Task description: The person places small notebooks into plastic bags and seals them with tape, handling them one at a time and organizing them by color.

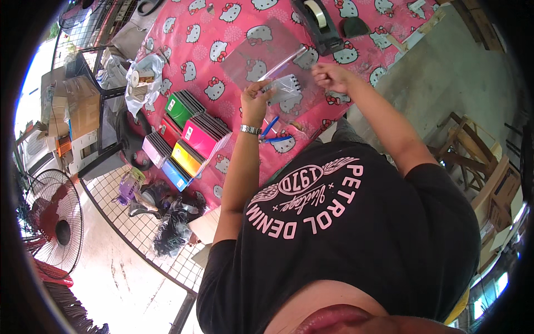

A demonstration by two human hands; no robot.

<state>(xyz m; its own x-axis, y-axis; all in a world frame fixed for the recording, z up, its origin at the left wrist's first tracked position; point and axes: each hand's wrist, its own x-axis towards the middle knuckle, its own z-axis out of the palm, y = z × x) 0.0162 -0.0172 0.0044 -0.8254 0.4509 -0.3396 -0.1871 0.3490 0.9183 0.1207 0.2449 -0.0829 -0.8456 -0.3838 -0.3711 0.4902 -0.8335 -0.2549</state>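
Spiral notepad (286, 87) in left grip (256, 98)

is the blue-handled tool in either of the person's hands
No, the blue-handled tool lies on the pink tablecloth, apart from the left hand and the right hand.

The single head-worn fisheye looks steeply down, with the wearer's black T-shirt (367, 222) very near at four o'clock. Farther off, it takes in the counter (208, 53) and left fingers (259, 87) toward twelve, right fingers (322, 74) toward one.
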